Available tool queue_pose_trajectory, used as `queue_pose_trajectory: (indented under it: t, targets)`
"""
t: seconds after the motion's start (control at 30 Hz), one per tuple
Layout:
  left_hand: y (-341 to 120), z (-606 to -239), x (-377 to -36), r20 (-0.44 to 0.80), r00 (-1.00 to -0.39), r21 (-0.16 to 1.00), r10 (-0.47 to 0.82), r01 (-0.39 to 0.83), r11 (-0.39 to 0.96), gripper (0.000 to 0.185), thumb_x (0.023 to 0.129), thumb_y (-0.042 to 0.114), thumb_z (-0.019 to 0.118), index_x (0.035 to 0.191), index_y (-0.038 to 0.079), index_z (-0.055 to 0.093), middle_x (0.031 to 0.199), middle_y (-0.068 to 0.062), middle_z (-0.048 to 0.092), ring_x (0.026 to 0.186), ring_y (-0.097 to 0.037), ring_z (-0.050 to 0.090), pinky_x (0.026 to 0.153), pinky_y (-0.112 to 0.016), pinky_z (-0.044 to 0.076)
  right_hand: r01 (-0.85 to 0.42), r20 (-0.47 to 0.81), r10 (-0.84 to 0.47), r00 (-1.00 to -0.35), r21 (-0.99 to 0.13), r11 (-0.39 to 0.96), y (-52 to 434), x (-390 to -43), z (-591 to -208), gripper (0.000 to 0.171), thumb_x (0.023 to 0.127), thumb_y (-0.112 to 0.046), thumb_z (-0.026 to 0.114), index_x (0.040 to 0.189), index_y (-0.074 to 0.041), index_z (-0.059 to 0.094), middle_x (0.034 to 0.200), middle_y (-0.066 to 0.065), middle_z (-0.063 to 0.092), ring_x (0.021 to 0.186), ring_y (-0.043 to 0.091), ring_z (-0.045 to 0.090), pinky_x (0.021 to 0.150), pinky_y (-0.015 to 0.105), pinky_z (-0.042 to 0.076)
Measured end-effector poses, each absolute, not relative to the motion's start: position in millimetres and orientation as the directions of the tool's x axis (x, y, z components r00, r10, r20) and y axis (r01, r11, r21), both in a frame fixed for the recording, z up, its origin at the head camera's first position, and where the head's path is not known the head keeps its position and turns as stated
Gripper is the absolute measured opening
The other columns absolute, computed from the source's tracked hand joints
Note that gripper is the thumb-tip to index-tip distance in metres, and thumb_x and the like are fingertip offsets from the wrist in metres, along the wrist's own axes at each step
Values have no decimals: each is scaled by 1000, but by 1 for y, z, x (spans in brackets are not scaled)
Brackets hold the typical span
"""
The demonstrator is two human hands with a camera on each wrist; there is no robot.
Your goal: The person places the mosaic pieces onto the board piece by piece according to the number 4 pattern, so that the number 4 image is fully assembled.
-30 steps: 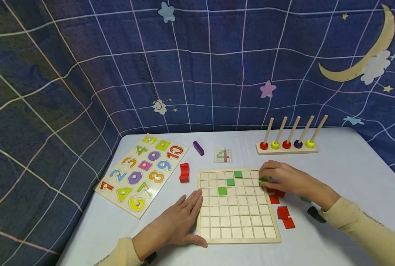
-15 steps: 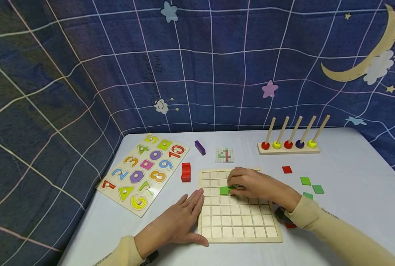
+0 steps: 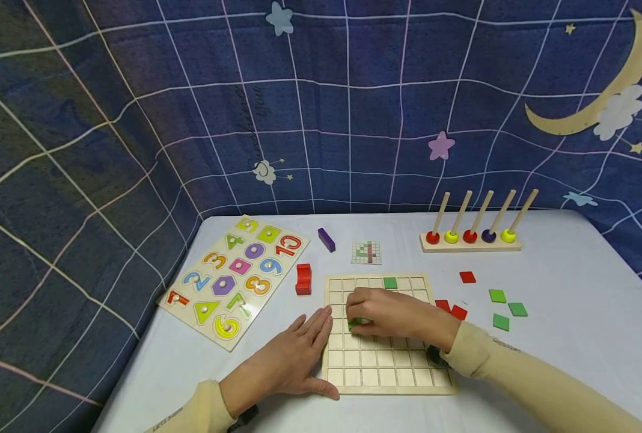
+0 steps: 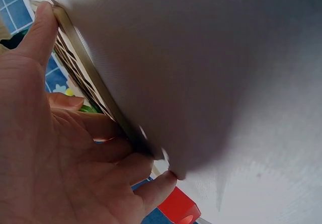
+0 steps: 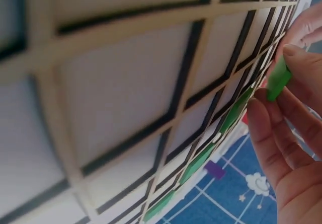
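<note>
My right hand (image 3: 386,313) pinches a green square tile (image 5: 278,80) between thumb and fingertips, over the left part of a wooden grid board (image 3: 383,377). In the head view the hand covers most of that tile. A placed green tile (image 3: 390,282) shows in the board's top row, and the right wrist view shows several green tiles (image 5: 197,162) in cells. With fingers stretched out, my left hand (image 3: 296,352) rests along the board's left edge; its thumb touches the lower left corner. The left wrist view shows the fingers against the board's side (image 4: 95,75).
Loose red tiles (image 3: 467,277) and green tiles (image 3: 517,310) lie right of the board. Behind it are a small pattern card (image 3: 366,252), a purple block (image 3: 326,240) and a peg stand with rings (image 3: 469,243). A red block (image 3: 303,279) and number puzzle (image 3: 191,319) lie left.
My right hand has carried the green tile leftward from the board's right edge across the grid to its left columns. The left hand has stayed at the board's edge.
</note>
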State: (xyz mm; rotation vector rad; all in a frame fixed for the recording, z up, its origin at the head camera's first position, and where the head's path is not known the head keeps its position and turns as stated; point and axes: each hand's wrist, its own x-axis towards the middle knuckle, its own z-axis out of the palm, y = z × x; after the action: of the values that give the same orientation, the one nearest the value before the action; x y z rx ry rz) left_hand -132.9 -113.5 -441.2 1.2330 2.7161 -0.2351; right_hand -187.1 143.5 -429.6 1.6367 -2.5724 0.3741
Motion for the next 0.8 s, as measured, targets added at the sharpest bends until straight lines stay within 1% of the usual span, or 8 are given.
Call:
queue_pose_trajectory:
  t: [0.17,0.3,0.4,0.5,0.6,0.73,0.8]
  targets:
    - [-114,-440,-133,-218,-651,-77,727,754,652,125,87,92,52,166,-2,32,176,-18,31,165,-27,31,130,-46,39,-899,154,-888,-434,-147,413,137,-189,-429,10,96,-19,83,99,-11,78,102,0,74,92,10,65,86,19,60]
    - [-113,-441,-134,-222,-651,-73,726,753,654,124,87,91,52,166,-2,31,176,-17,31,165,-27,31,130,-46,38,-888,136,-880,-454,-145,436,133,-191,-433,9,96,-20,82,100,-12,79,103,0,74,92,10,65,86,20,60]
    - [-113,-441,-134,-222,-652,-67,725,752,656,124,87,91,53,166,-2,31,176,-18,31,165,-27,31,131,-46,38,-876,113,-873,-475,-158,456,131,-192,-434,7,97,-20,81,99,-13,80,100,-2,73,89,8,62,84,18,59]
    - [-113,-441,-134,-216,-651,-64,727,753,655,124,87,90,55,165,-3,33,176,-19,32,165,-28,32,130,-46,39,-867,91,-870,-485,-184,464,130,-193,-433,6,97,-20,82,95,-14,80,95,-5,71,84,6,57,78,17,55]
    - [-112,-440,-134,-210,-650,-66,730,755,653,124,86,89,57,165,-4,34,175,-20,33,164,-29,34,129,-47,40,-856,66,-868,-492,-215,470,130,-192,-430,7,95,-18,83,91,-14,79,93,-6,72,84,6,54,77,18,53]
    - [-113,-440,-134,-206,-648,-70,733,757,649,124,86,89,57,164,-5,34,174,-20,35,164,-29,35,129,-47,41,-851,40,-874,-485,-251,461,129,-190,-427,4,94,-12,83,90,-13,82,96,-3,73,87,7,57,80,18,55]
    - [-113,-440,-134,-203,-647,-66,735,758,649,124,86,89,57,164,-5,34,174,-20,35,164,-29,35,129,-47,41,-848,36,-875,-483,-268,457,129,-189,-427,3,94,-10,83,92,-12,83,96,-1,71,86,6,57,80,17,56]
